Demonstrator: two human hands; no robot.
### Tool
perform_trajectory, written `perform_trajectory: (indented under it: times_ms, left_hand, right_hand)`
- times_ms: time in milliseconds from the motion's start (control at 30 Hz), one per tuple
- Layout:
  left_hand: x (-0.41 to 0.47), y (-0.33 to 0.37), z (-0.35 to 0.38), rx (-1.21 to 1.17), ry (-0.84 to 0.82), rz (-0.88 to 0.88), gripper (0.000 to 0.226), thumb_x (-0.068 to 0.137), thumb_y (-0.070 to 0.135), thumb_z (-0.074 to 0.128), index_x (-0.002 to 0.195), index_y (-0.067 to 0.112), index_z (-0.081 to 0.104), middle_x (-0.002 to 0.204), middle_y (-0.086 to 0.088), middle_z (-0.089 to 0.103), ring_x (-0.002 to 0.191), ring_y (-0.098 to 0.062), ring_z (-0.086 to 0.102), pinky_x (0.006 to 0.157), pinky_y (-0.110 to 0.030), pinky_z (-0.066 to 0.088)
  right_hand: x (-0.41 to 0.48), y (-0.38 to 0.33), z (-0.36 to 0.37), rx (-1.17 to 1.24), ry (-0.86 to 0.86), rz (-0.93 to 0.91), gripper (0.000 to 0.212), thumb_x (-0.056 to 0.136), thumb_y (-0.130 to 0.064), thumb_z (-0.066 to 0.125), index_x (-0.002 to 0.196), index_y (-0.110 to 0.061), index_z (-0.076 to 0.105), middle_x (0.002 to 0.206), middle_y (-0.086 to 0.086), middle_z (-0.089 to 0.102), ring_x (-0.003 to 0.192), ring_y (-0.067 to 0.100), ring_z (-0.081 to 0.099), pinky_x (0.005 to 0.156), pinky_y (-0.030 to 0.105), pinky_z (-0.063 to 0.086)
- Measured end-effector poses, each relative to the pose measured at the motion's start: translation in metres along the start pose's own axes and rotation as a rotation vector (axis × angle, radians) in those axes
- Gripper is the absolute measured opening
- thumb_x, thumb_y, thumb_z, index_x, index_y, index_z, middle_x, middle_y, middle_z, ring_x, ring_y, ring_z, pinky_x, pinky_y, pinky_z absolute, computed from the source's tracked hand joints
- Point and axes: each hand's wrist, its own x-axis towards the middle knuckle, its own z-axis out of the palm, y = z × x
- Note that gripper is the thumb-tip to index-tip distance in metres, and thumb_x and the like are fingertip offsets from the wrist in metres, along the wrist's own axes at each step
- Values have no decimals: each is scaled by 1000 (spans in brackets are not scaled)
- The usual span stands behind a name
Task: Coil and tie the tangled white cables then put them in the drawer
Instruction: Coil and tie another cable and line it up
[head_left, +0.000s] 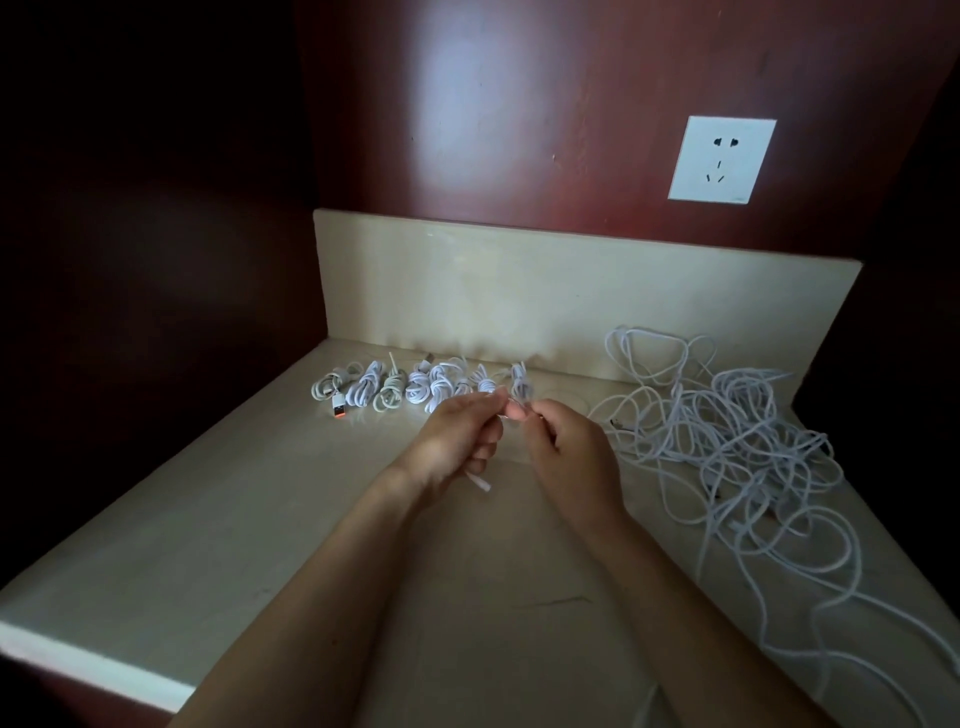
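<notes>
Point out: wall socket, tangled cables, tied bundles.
wall socket (722, 160): head view, plate centre.
tangled cables (737, 431): head view, middle of pile.
tied bundles (415, 387): head view, middle of row.

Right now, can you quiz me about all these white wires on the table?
1. True or false: the tangled heap of thin white cables lies right of the right hand.
2. What is on the dark red wall? A clock, B square white plastic socket, C mirror.
3. Fill in: the left hand and right hand pinch one thin white ____.
Key: 1 true; 2 B; 3 cable.
</notes>
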Motion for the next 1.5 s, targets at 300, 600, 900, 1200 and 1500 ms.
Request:
perform_trajectory:
  times_ms: [300, 600, 900, 1200, 1500]
  left_hand:
    - [11, -4, 0, -342, 205, -6, 37, 101, 19, 34, 90, 15, 69, 85, 7, 59, 44, -3, 36, 37, -15, 25]
    - [21, -8, -16, -457, 229, 64, 26, 105, 21, 36, 113, 14, 61, 109, -5, 68, 54, -3, 46, 44, -13, 34]
    - [17, -8, -27, -515, 275, 79, 25, 103, 29, 43, 107, 16, 64, 77, 1, 71, 74, -13, 70, 70, -27, 57]
    - [14, -11, -32, -270, 434, 112, 26, 101, 34, 49, 102, 17, 68, 80, 1, 59, 42, -4, 47, 44, -16, 42]
    - [13, -1, -35, -490, 234, -79, 27, 100, 18, 29, 78, 23, 43, 52, 9, 33, 32, -2, 19, 31, -14, 9]
  right_hand:
    - [-7, 4, -5, -78, -150, -80, 24, 99, -30, 46, 86, -18, 61, 66, -5, 54, 68, 20, 54, 65, 39, 46]
    - [-7, 3, 0, -185, -277, -237, 25, 88, -30, 46, 71, -15, 56, 68, 3, 59, 69, 24, 52, 61, 38, 40]
    - [-10, 2, 0, -170, -325, -282, 23, 85, -32, 50, 79, -20, 69, 73, -1, 65, 75, 21, 57, 70, 29, 33]
    - [-11, -8, -4, -31, -331, -291, 22, 80, -35, 55, 72, -16, 64, 67, 0, 60, 64, 15, 52, 63, 35, 46]
    - [-10, -22, -6, 409, -267, -91, 26, 70, -30, 56, 58, -7, 52, 56, 8, 45, 57, 9, 41, 58, 32, 36]
